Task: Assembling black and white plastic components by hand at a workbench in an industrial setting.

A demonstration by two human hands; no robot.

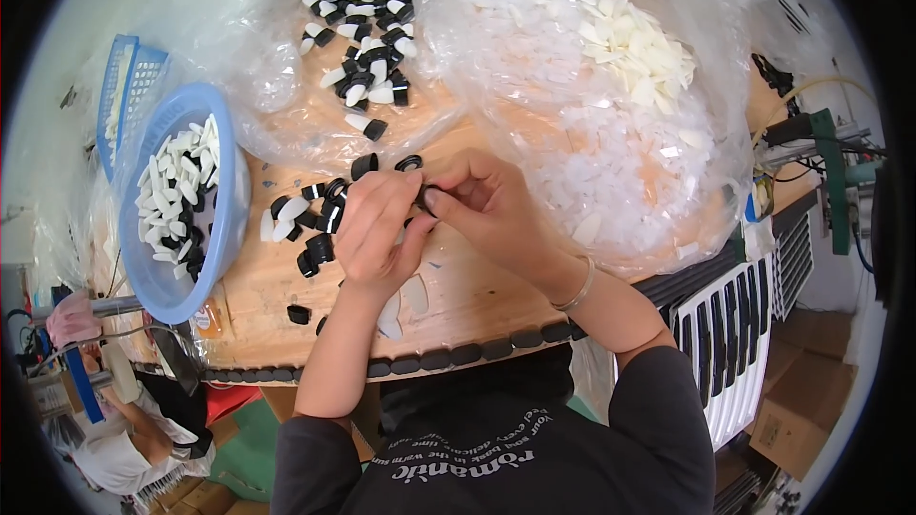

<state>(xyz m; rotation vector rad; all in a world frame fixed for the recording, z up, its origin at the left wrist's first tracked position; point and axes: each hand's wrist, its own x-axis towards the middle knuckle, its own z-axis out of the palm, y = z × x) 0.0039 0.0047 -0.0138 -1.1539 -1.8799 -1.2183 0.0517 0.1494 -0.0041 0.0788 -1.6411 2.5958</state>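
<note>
One cap (426, 198) is pinched by right hand (485, 202) and apparently left hand (375, 227), best steadied clear of loose caps (320, 249) beside the left.

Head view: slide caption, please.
Left hand and right hand meet around a small black part, right of a blue oval plastic basin.

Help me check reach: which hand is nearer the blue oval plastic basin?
Left. The left hand is to the right of the basin; the right hand is farther right, beyond the left one.
</note>
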